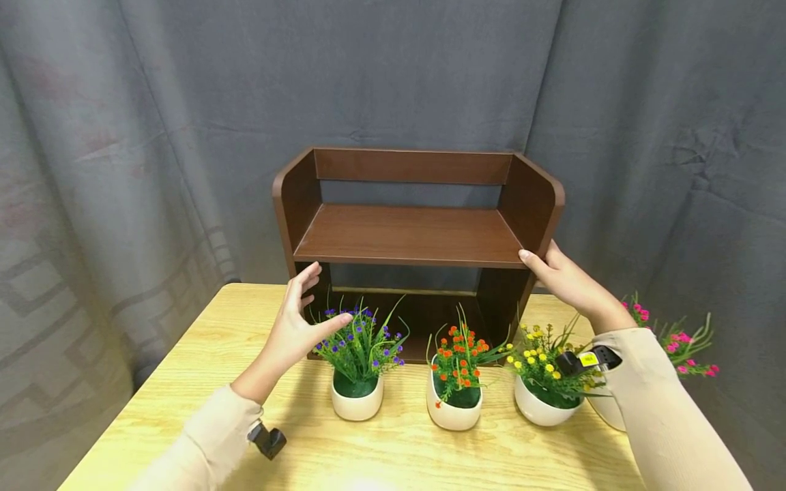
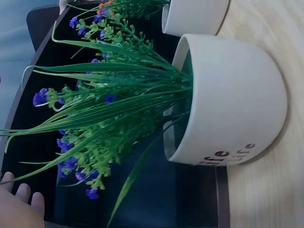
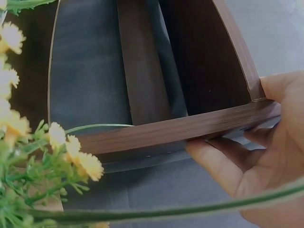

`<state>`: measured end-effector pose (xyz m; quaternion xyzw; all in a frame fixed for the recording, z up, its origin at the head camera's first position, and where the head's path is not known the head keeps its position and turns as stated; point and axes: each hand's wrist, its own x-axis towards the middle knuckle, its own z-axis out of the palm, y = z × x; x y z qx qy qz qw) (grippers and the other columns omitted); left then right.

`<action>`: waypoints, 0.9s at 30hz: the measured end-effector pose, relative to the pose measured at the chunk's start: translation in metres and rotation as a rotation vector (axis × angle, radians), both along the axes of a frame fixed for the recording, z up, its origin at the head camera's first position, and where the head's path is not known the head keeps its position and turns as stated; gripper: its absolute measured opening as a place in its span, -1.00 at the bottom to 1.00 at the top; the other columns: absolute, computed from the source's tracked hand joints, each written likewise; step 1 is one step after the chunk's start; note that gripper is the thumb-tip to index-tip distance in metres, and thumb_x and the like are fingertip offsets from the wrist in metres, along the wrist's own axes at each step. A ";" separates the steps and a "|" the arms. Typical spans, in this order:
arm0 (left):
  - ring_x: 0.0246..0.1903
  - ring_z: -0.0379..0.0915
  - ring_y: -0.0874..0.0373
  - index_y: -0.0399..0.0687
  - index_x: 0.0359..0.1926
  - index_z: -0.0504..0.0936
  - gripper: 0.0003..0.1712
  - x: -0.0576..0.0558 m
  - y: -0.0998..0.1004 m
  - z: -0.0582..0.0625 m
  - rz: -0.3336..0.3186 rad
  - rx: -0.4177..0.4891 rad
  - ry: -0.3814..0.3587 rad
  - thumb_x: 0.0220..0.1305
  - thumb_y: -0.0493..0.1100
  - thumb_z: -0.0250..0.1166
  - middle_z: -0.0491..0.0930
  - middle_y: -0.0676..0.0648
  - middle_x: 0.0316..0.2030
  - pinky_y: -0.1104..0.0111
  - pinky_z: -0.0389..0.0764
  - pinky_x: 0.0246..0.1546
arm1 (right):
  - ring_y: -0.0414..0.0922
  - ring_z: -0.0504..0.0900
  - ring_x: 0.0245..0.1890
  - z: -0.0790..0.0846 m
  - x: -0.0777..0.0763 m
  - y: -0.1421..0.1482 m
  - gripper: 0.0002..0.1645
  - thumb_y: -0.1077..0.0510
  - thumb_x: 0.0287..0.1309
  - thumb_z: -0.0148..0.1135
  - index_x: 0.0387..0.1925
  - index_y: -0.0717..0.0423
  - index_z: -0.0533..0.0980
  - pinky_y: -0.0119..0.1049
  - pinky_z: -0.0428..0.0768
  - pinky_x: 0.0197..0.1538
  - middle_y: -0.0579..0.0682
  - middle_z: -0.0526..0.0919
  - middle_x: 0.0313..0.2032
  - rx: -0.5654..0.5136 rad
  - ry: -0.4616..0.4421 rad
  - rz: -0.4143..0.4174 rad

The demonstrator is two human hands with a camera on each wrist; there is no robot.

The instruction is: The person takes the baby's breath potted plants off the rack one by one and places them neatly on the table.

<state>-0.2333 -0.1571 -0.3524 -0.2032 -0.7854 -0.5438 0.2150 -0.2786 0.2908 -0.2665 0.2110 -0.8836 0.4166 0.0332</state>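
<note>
A dark brown two-tier wooden shelf [image 1: 408,235] stands on the table. My right hand [image 1: 568,281] grips its right side panel [image 3: 190,124], the thumb on the front edge and the fingers along the outer face. At the shelf's left, my left hand [image 1: 301,326] is spread with its thumb apart, above and beside the purple-flowered potted plant [image 1: 358,368]; nothing is held in it. Only a few of its fingertips [image 2: 23,192] appear in the left wrist view, close to the leaves. That plant's white pot [image 2: 237,99] bears printed lettering.
Along the shelf's front stand an orange-flowered plant [image 1: 457,378] and a yellow-flowered plant [image 1: 546,382], both in white pots. A pink-flowered plant [image 1: 684,348] is partly hidden behind my right forearm. Grey curtains [image 1: 424,75] hang behind the light wooden table [image 1: 202,354].
</note>
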 end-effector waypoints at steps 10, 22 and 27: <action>0.28 0.24 -0.05 0.01 0.49 0.17 0.07 0.002 -0.011 0.013 0.042 -0.072 0.078 0.03 -0.23 0.59 0.28 -0.13 0.32 -0.05 0.30 0.22 | 0.22 -0.13 0.49 -0.001 0.003 -0.004 -0.15 -0.04 0.58 -0.14 0.58 0.08 -0.33 0.32 -0.02 0.35 0.26 -0.18 0.53 -0.020 0.016 -0.007; 0.25 0.29 -0.05 -0.08 0.47 0.19 0.06 0.006 -0.033 0.027 0.105 -0.190 0.091 0.01 -0.19 0.60 0.34 -0.15 0.29 -0.02 0.36 0.13 | 0.28 0.13 0.41 0.004 0.012 -0.005 -0.13 -0.10 0.55 -0.08 0.55 0.20 -0.21 0.28 0.18 0.30 0.36 0.08 0.43 0.066 0.003 -0.080; 0.19 0.33 -0.03 -0.13 0.40 0.30 -0.02 0.004 -0.044 0.033 0.125 -0.269 0.143 -0.01 -0.17 0.61 0.41 -0.16 0.20 -0.01 0.38 0.10 | 0.37 0.16 0.38 0.011 0.021 -0.001 -0.07 -0.17 0.52 -0.05 0.52 0.32 -0.18 0.34 0.24 0.25 0.44 0.08 0.41 0.196 -0.013 -0.112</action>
